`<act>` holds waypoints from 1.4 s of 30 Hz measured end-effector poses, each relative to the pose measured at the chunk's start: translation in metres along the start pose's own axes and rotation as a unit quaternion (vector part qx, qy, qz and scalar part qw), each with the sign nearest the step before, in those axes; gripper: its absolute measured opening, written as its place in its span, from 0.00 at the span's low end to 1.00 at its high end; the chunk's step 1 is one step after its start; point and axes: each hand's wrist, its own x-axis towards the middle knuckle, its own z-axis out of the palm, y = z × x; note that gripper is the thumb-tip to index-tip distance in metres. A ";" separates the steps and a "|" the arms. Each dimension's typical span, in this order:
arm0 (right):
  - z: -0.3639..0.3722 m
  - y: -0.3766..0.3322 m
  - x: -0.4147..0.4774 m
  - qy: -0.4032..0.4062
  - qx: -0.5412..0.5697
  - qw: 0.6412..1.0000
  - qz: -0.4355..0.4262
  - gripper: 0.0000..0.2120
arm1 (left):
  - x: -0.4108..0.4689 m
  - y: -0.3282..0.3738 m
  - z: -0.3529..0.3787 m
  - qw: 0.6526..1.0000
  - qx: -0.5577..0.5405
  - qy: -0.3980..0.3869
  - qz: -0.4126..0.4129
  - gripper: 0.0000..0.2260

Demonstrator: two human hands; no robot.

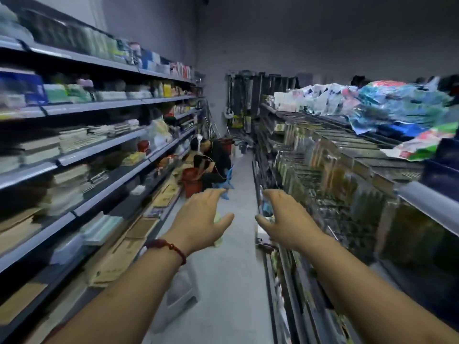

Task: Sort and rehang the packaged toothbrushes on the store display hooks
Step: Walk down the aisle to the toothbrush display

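I see left hand and right hand loose-fingered, empty; blurred hanging plastic packs beside right; dark-clothed crouching person ahead on pale grey aisle floor.

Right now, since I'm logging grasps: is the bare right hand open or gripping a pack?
Open: the bare right hand reaches forward, fingers straight, thumb spread, nothing held. Blurred hanging packs lie beside it.

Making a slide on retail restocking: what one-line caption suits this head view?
Left hand and right hand, both open, reach forward down a shop aisle beside racks of hanging packages.
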 end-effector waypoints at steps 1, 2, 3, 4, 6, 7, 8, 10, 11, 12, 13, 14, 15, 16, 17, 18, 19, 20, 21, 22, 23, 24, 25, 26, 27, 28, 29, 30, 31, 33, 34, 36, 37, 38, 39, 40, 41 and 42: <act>0.008 0.010 0.032 -0.003 0.003 1.000 -0.006 0.33 | 0.027 -0.011 0.009 1.000 0.001 0.006 -0.004 0.30; 0.018 0.020 0.062 -0.008 0.007 1.000 -0.012 0.33 | 0.052 -0.023 0.019 1.000 0.002 0.011 -0.008 0.30; 0.029 0.028 0.091 -0.014 0.009 1.000 -0.018 0.33 | 0.076 -0.036 0.031 1.000 0.002 0.014 -0.013 0.30; 0.042 0.037 0.121 -0.018 0.009 1.000 -0.023 0.32 | 0.101 -0.051 0.043 1.000 -0.001 0.018 -0.019 0.29; 0.069 0.055 0.182 -0.021 0.005 0.999 -0.033 0.32 | 0.155 -0.084 0.068 0.999 -0.002 0.023 -0.025 0.29; 0.082 0.063 0.214 -0.020 0.004 0.999 -0.040 0.32 | 0.184 -0.102 0.080 0.999 0.004 0.024 -0.024 0.30; 0.095 0.070 0.247 -0.020 0.005 0.999 -0.046 0.31 | 0.213 -0.119 0.091 0.999 0.011 0.028 -0.023 0.30; 0.116 0.086 0.318 -0.018 0.005 0.999 -0.046 0.30 | 0.278 -0.154 0.109 0.999 0.016 0.034 -0.026 0.30; 0.124 0.093 0.353 -0.019 0.006 0.999 -0.039 0.30 | 0.311 -0.170 0.117 0.999 0.016 0.030 -0.027 0.30; 0.130 0.101 0.387 -0.021 0.010 0.999 -0.031 0.30 | 0.344 -0.183 0.124 0.999 0.019 0.023 -0.026 0.30; 0.135 0.110 0.420 -0.021 0.014 0.999 -0.025 0.30 | 0.376 -0.195 0.132 0.999 0.025 0.016 -0.023 0.30; 0.140 0.119 0.453 -0.022 0.013 0.999 -0.021 0.31 | 0.407 -0.206 0.139 0.999 0.032 0.013 -0.018 0.30; 0.144 0.129 0.485 -0.022 0.012 1.000 -0.014 0.31 | 0.439 -0.216 0.147 0.999 0.036 0.010 -0.014 0.30; 0.148 0.140 0.516 -0.018 0.013 1.000 -0.005 0.32 | 0.470 -0.225 0.154 0.999 0.036 0.007 -0.009 0.30; 0.153 0.151 0.544 -0.014 0.017 1.000 0.003 0.32 | 0.501 -0.233 0.163 0.999 0.033 0.004 -0.003 0.30; 0.161 0.162 0.572 -0.013 0.021 1.000 0.008 0.33 | 0.532 -0.241 0.172 1.000 0.031 0.000 0.002 0.30; 0.170 0.173 0.598 -0.014 0.023 1.000 0.012 0.33 | 0.561 -0.250 0.183 1.000 0.029 -0.005 0.007 0.30; 0.182 0.185 0.625 -0.017 0.023 0.999 0.016 0.33 | 0.590 -0.260 0.197 0.999 0.028 -0.011 0.013 0.31; 0.195 0.195 0.652 -0.021 0.022 0.999 0.019 0.34 | 0.617 -0.270 0.211 0.999 0.025 -0.017 0.017 0.31; 0.208 0.206 0.679 -0.027 0.023 0.999 0.023 0.34 | 0.642 -0.280 0.227 0.999 0.021 -0.024 0.018 0.31; 0.223 0.217 0.709 -0.030 0.023 0.999 0.025 0.34 | 0.669 -0.290 0.244 0.999 0.019 -0.031 0.022 0.31; 0.238 0.228 0.739 -0.030 0.024 0.999 0.026 0.34 | 0.696 -0.302 0.260 0.999 0.019 -0.037 0.028 0.32; 0.253 0.238 0.770 -0.031 0.027 0.999 0.027 0.33 | 0.723 -0.316 0.276 0.998 0.018 -0.042 0.031 0.32; 0.267 0.248 0.801 -0.032 0.033 0.999 0.029 0.33 | 0.752 -0.330 0.291 0.999 0.014 -0.043 0.026 0.32; 0.281 0.258 0.832 -0.033 0.041 0.998 0.031 0.32 | 0.782 -0.344 0.305 0.999 0.010 -0.042 0.017 0.32; 0.292 0.268 0.862 -0.038 0.049 0.997 0.036 0.31 | 0.813 -0.358 0.318 0.999 0.006 -0.045 0.003 0.32; 0.302 0.277 0.891 -0.047 0.055 0.997 0.040 0.31 | 0.842 -0.369 0.328 0.999 0.002 -0.049 -0.011 0.33; 0.312 0.287 0.920 -0.054 0.058 0.996 0.043 0.31 | 0.870 -0.380 0.337 0.998 0.000 -0.057 -0.019 0.33; 0.320 0.297 0.948 -0.059 0.057 0.996 0.047 0.32 | 0.898 -0.389 0.346 0.998 0.004 -0.066 -0.017 0.33; 0.333 0.319 1.006 -0.066 0.056 0.994 0.064 0.33 | 0.954 -0.404 0.364 0.997 0.006 -0.078 0.001 0.33; 0.338 0.329 1.031 -0.070 0.055 0.993 0.074 0.34 | 0.980 -0.411 0.372 0.997 0.003 -0.081 0.011 0.33; 0.352 0.350 1.077 -0.072 0.046 0.992 0.094 0.34 | 1.029 -0.426 0.393 0.996 -0.001 -0.088 0.034 0.33; 0.360 0.361 1.098 -0.072 0.040 0.991 0.106 0.34 | 1.052 -0.435 0.407 0.995 -0.003 -0.091 0.043 0.32; 0.369 0.370 1.116 -0.072 0.037 0.989 0.121 0.34 | 1.071 -0.445 0.423 0.994 -0.005 -0.095 0.050 0.32; 0.379 0.380 1.131 -0.071 0.035 0.987 0.138 0.33 | 1.089 -0.455 0.440 0.993 -0.006 -0.100 0.059 0.32; 0.390 0.390 1.144 -0.068 0.033 0.985 0.157 0.32 | 1.106 -0.465 0.460 0.992 -0.004 -0.104 0.073 0.31; 0.401 0.401 1.156 -0.063 0.031 0.982 0.177 0.31 | 1.125 -0.475 0.479 0.990 0.005 -0.106 0.094 0.31; 0.411 0.411 1.167 -0.055 0.032 0.978 0.199 0.31 | 1.143 -0.484 0.500 0.986 0.015 -0.109 0.121 0.32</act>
